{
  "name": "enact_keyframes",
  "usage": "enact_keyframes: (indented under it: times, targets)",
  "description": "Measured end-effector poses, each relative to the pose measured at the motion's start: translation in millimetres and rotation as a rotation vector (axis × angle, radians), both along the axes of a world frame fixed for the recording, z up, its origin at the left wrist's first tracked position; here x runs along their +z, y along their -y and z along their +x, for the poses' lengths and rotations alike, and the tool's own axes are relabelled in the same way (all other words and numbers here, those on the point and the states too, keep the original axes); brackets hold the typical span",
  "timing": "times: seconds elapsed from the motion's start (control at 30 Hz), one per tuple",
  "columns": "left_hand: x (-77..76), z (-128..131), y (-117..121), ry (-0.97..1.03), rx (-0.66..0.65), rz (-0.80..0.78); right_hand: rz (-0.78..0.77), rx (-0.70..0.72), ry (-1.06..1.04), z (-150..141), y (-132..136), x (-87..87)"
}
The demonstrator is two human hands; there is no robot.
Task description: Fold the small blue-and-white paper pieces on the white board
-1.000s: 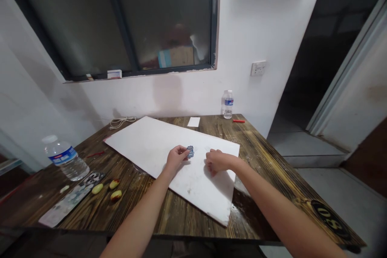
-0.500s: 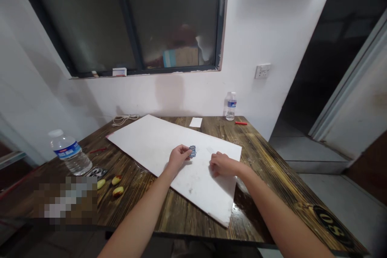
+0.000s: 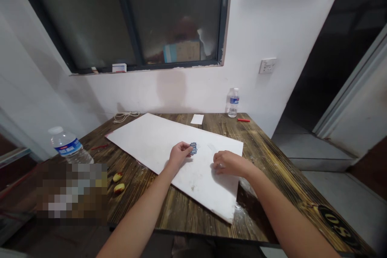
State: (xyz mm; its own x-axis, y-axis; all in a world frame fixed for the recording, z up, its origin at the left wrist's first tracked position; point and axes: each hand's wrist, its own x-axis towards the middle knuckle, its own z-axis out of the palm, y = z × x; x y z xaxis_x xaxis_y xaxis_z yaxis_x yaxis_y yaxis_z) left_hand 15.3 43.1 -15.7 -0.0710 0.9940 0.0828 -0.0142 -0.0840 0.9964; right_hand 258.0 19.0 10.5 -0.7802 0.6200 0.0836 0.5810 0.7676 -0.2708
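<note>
Over the middle of a white board [image 3: 142, 137], my left hand [image 3: 179, 155] pinches a small blue-and-silver ribbed piece [image 3: 193, 148] between thumb and fingers. It resembles a row of little batteries, but its exact kind is too small to tell. My right hand [image 3: 226, 163] is apart from it, low over the board's right part. Its fingers curl downward and together, and whatever may be between the fingertips is hidden. The board lies at a slant on a dark wooden table [image 3: 172, 213].
Left of the board are a large water bottle [image 3: 68, 145], cut yellow-brown fruit pieces [image 3: 119, 188] and a blurred patch. Along the back lie a white cable [image 3: 125, 116], a paper slip [image 3: 197, 119], a small bottle [image 3: 233, 104] and a red pen-like stick [image 3: 243, 120].
My right hand has shifted slightly right, its fingers still curled. The left hand keeps its hold on the small blue piece. The view has tilted a little.
</note>
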Motion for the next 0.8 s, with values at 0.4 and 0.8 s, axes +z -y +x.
enact_keyframes:
  times: [0.4, 0.8]
  targets:
    - [-2.6, -2.8, -2.3, -0.014, 0.008, 0.004, 0.075, -0.074, 0.177, -9.9, 8.4, 1.5]
    - [0.3, 0.5, 0.8, 0.016, -0.004, -0.004, 0.056, -0.075, 0.251, -14.1, 9.9, 5.6]
